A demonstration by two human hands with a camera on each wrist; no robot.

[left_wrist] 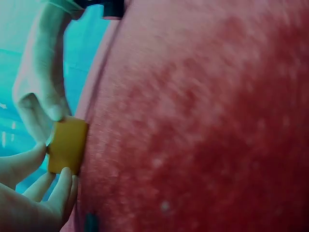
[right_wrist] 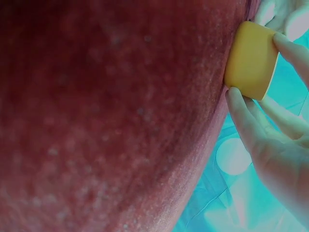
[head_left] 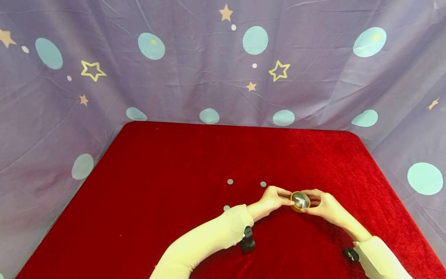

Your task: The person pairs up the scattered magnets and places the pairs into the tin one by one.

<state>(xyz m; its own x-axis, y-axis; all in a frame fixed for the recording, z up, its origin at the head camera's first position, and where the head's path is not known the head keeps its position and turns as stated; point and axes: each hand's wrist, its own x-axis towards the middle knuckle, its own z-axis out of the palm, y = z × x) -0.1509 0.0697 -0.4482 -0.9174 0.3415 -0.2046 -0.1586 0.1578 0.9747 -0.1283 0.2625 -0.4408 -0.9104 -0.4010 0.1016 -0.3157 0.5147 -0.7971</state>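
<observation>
A small, round yellow cup (head_left: 295, 209) with a shiny, silvery inside sits low over the red cloth, right of the middle in the head view. From the left, my left hand (head_left: 271, 199) holds its side between thumb and fingertips. My right hand (head_left: 327, 208) grips the opposite side the same way. In the left wrist view, the smooth yellow wall of the cup (left_wrist: 68, 145) shows side-on between both hands. The right wrist view shows the cup (right_wrist: 251, 60) with fingertips of my right hand (right_wrist: 282, 154) at its edges.
Several small grey discs lie on the red cloth (head_left: 156, 193) left of the cup: one disc (head_left: 230, 181) farther back, another disc (head_left: 263, 184) near my left hand, and a third disc (head_left: 227, 208) beside the left sleeve. A purple patterned curtain (head_left: 181, 77) surrounds the table.
</observation>
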